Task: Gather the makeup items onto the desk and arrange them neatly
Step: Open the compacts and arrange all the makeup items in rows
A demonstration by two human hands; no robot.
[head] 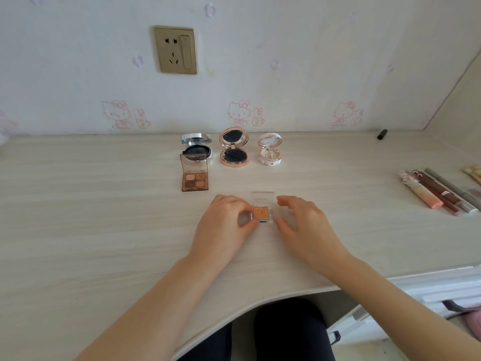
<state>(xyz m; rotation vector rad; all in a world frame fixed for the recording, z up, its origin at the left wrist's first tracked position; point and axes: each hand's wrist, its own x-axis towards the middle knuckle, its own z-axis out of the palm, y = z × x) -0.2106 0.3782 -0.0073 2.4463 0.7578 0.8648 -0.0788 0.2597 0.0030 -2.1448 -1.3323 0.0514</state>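
Single eyeshadow (262,213), clear lid raised, lies on the tabletop (104,204) at centre | left hand (223,225): grip pinches its 9 o'clock edge | right hand (304,225): grip wide, fingers relaxed, just beside its 3 o'clock edge | 11 o'clock: open four-pan eyeshadow palette (194,179) | 12 o'clock: row of open compacts (234,151) | 3 o'clock, well apart: lip tubes (432,194)

On the desk (78,204), the four-pan palette (194,178) lies before the leftmost of three compacts (234,151).

A clear case of orange eyeshadow (262,213) lies open on the desk (104,204).
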